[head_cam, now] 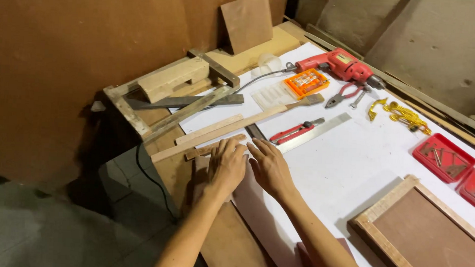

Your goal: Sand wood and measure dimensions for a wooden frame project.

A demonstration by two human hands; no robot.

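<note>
Near the bench's front edge, both hands are lying flat and open, palms down, side by side. Left hand is pressing on a short wooden strip; right hand is resting just beside it on the white sheet, fingertips nearing a steel ruler. That strip is lying directly ahead of the left fingers, its long axis running left-low to right-high, so the left hand is nearer. It is looking pale brown, thin and rough-sawn. Farther off, longer battens, red-handled cutters, a red drill and red trays are sitting.
</note>
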